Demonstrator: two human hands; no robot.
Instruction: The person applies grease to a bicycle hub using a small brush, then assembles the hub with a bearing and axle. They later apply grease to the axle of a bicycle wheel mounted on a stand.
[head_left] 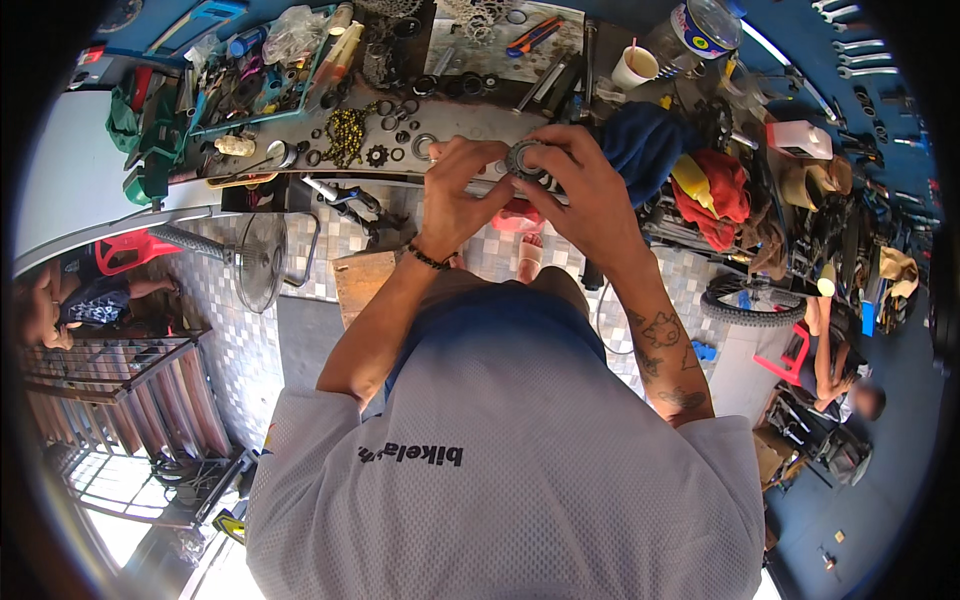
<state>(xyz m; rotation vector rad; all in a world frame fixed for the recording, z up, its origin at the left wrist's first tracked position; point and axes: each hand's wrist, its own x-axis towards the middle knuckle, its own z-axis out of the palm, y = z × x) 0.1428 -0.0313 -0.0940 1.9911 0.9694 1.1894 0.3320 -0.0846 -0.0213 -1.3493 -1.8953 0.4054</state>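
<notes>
L hand [459, 195]: narrow pinch by metal ring [516, 157], contact unclear. Ring's at surface's [482, 120] front edge; prob. light, stiff, maybe greasy, best held by rim. R hand [596, 198]: thumb + fingers gripping it.

A blue wall [800, 45] hung with wrenches [855, 72] curves beyond and right of the right hand [590, 195]. A grey workbench [465, 117] spans the far side, left and right of both hands, above a floor [230, 370] of small mixed-tone tiles. A metal fan [260, 262] and a red chair [130, 252] stand left of the left hand [455, 195]; a second red chair [790, 360] sits right of the right hand. Bright light pours through a barred opening [120, 480], well back and left of the left hand.
</notes>
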